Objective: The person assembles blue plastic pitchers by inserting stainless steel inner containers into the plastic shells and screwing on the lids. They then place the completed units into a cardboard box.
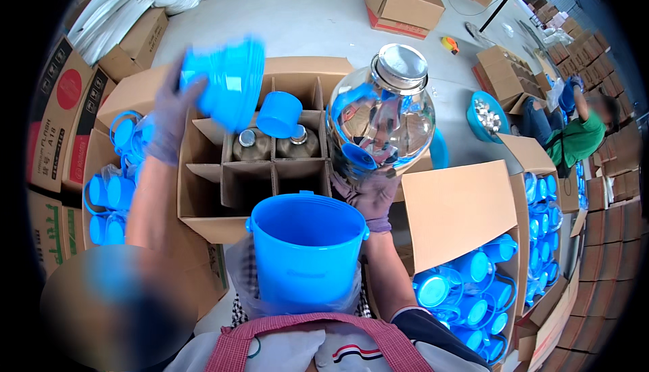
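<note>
My left hand (169, 118), in a purple-grey work glove, grips a stepped blue plastic piece (226, 83), blurred by motion, above the far left of a divided carton. My gloved right hand (373, 200) supports a large mirrored silver flask liner (382, 129) from below; it is upright, with a shiny metal top. Close to my body stands an open blue plastic bucket (307, 264) with a clear bag around it. A small blue cup (278, 114) lies over two silvery bottles (251, 145) in the carton (213, 230). Other visible compartments hold nothing I can make out.
Cartons of blue handled containers stand at left (111, 193) and right (466, 298). A raised flap (460, 213) lies near my right forearm. Farther right are a blue basin (499, 112) of small pieces and a person in green (587, 139). A blurred patch covers the lower left.
</note>
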Demonstrator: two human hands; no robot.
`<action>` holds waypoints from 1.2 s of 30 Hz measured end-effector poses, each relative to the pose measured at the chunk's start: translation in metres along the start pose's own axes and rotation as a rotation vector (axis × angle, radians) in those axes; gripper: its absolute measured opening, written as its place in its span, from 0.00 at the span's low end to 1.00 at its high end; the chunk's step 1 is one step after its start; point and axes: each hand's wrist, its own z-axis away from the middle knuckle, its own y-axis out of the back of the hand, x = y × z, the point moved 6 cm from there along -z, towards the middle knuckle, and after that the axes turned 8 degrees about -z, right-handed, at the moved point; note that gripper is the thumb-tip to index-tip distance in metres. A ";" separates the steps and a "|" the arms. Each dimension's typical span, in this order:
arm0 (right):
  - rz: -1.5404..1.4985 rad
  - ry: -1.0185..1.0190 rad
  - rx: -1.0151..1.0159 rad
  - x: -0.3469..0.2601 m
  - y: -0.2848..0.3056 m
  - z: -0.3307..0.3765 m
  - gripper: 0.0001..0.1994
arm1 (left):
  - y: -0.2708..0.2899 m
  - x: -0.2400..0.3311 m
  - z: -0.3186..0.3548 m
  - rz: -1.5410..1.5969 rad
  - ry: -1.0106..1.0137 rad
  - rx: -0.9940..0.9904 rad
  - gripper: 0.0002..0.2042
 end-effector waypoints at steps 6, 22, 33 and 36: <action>0.098 0.067 0.017 0.011 -0.025 0.005 0.48 | -0.111 0.235 0.012 -0.331 -0.931 -0.432 0.42; -0.036 0.023 -0.016 0.002 0.008 -0.009 0.36 | -0.135 0.243 0.045 -0.584 -0.846 -0.489 0.45; 0.791 0.178 -0.260 -0.032 -0.061 0.006 0.32 | -0.071 0.222 -0.050 0.395 -0.411 -0.486 0.27; 0.200 -0.145 -0.196 -0.018 -0.091 -0.009 0.36 | -0.062 0.202 -0.083 0.712 -0.149 -0.638 0.18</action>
